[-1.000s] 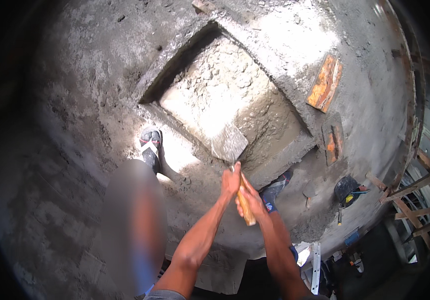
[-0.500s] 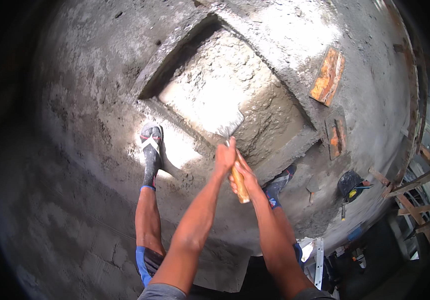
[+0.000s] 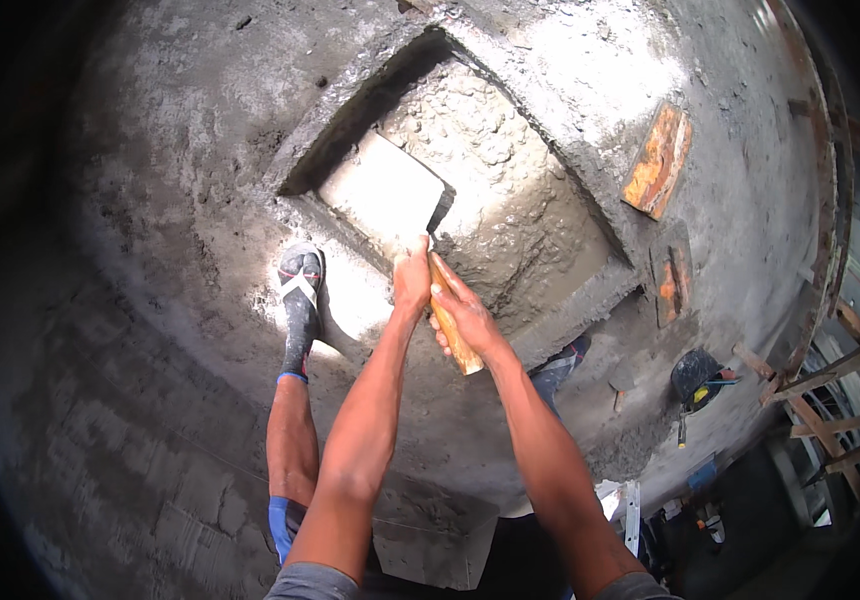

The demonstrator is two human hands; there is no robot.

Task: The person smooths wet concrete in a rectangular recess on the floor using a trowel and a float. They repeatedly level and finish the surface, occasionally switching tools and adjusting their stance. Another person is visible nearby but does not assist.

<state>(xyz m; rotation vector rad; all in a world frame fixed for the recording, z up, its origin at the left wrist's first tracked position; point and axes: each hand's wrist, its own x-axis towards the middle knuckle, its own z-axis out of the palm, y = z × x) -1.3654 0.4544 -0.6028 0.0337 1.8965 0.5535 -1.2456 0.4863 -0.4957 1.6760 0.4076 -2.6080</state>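
A flat-bladed shovel (image 3: 390, 185) with a wooden handle is in both my hands. My left hand (image 3: 411, 280) is closed near the blade end, and my right hand (image 3: 465, 318) wraps the handle lower down, its butt sticking out below. The pale blade, washed out by sunlight, lies over the left part of wet grey mortar (image 3: 540, 215). That mortar fills a rectangular recess with raised concrete edges (image 3: 575, 310). Glare hides whether the blade touches the mortar or carries any.
My sandalled left foot (image 3: 300, 285) stands beside the recess; my right foot (image 3: 560, 365) is partly hidden. Right of it lie an orange-stained wooden board (image 3: 658, 160), a float with an orange handle (image 3: 672, 280) and a dark container with tools (image 3: 700, 378). Timber framing (image 3: 830, 370) stands at the far right.
Both hands and the shovel have moved left and slightly away from me. The blade, blurred over the middle of the mortar before, now lies broad and flat toward the recess's left side.
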